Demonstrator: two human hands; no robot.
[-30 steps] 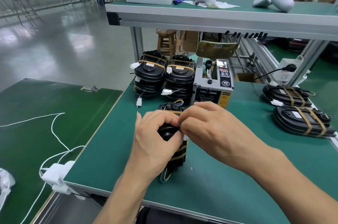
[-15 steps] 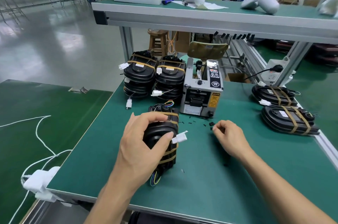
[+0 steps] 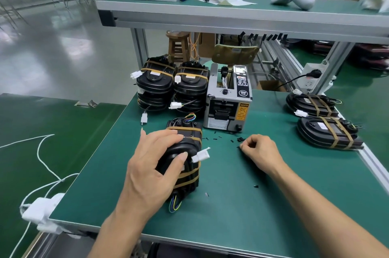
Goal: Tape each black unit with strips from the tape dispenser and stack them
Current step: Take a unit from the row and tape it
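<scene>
While left hand [image 3: 151,171] fingers wrap the glossy, tape-banded black unit [image 3: 185,161] — right hand [image 3: 260,152] fingers curl, pinching a small black bit.

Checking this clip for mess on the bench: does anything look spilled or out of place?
Yes. Small black scraps lie scattered on the green mat in front of the tape dispenser, with a few strays nearer the table edge. The right hand pinches at them while the left hand grips the black unit.
</scene>
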